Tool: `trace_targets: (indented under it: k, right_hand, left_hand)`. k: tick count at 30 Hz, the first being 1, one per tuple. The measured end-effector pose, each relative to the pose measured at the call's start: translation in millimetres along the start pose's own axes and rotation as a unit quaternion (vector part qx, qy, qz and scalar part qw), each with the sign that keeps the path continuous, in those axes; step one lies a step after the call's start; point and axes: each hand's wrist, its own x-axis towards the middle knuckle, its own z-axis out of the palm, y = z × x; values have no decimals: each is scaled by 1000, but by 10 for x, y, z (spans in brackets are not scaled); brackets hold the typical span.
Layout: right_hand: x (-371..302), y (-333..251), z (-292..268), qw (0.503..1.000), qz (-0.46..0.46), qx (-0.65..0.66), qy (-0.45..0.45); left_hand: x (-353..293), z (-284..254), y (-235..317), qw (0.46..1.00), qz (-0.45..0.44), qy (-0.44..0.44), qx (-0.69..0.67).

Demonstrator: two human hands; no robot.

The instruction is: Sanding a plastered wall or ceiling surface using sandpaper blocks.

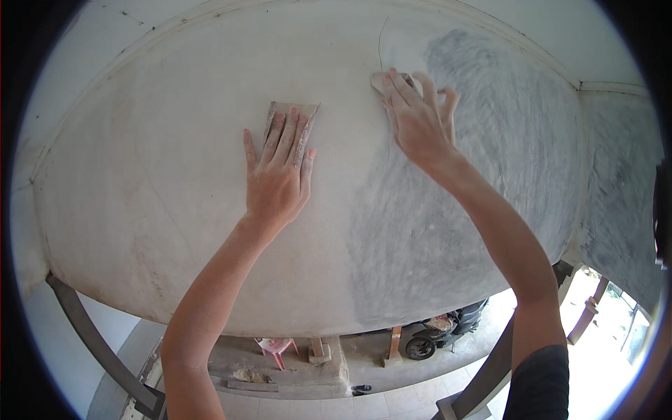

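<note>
My left hand (273,189) presses a worn, pale brown piece of sandpaper (305,110) against a broad plastered wall (210,231). Its three middle fingers lie flat on the sheet, with thumb and little finger spread outside the curled edges. Higher up and to the right, my right hand (423,129) holds a small pale folded piece (378,82), apparently sandpaper too, against the same wall. Its first fingers press on it while the others are bent away from the surface. The underside of both pieces is hidden. Dust coats the fingers.
Rubbed grey patches (434,231) cover the wall's right part; a thin dark line (381,42) runs above my right hand. Dark metal bars (98,343) stand at both sides below. Farther down are a red plastic stool (276,348), a motorbike (448,329) and wooden posts (394,344).
</note>
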Motion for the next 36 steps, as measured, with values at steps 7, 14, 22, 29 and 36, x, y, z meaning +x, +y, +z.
trace_targets:
  k: [7,14,22,29,36]
  right_hand:
    - [700,252,263,991,106,-12,80]
    - [-343,591,186,987,101,51,115]
    - [-781,1058,253,977,207,-3,53]
    - [-1085,1336,287,976,170,89,106]
    - [-1181,1300,177,982,109,112,105]
  left_hand:
    - [-4,20,389,1000,24,10,-7]
    - [-81,96,776,984,160,-72,-41]
    - [1408,310,1059,992,67,62,84]
    - [841,446,1386,964,248,36,85]
    - [1391,395,1309,994,73,79,27]
